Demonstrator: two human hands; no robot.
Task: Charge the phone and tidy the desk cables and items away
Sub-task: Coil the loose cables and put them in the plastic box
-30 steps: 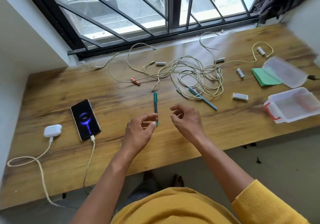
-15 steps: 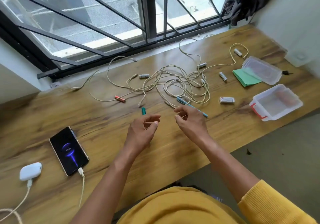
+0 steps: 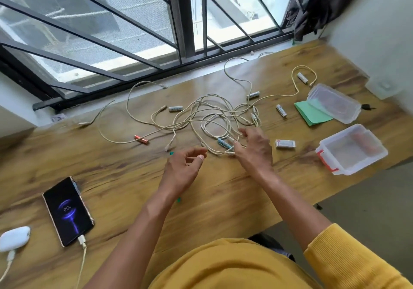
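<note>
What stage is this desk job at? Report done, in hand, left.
Done: the phone is plugged in, its screen showing a charging animation. In hand: the right hand reaches into the cable tangle; the left hand hovers, holding nothing. Left: cables, scattered batteries, pens remain out; the plastic box looks empty.

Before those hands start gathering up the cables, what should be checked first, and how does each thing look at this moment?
1. Phone on charge: ok, cable plugged in, charging animation on screen.
2. Clear box open to receive items: ok, its lid lies apart beside it.
3. Cable tangle free to lift: not ok, loops cross each other and a blue pen lies among them.
4. Right hand gripping a cable: cannot tell, fingers reach into the loops.
5. Left hand free: ok, holds nothing, though a green pen lies under it.
6. Loose batteries: not ok, scattered across the desk.
</note>
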